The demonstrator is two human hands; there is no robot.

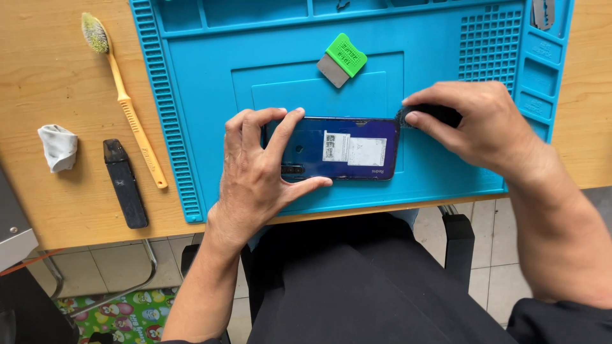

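Note:
A dark blue phone (344, 150) lies back side up on the blue work mat (440, 83), with white stickers on its back. My left hand (258, 172) grips its left end, thumb on the near edge and fingers over the far edge. My right hand (475, 124) pinches a small black tool (440, 114) against the phone's right end. The tool's tip is hidden by my fingers.
A green-handled scraper (342, 60) lies on the mat behind the phone. Left of the mat on the wooden table are an orange toothbrush (124, 95), a black slim device (125, 183) and a crumpled white cloth (58, 147). A grey box corner (13, 229) is at far left.

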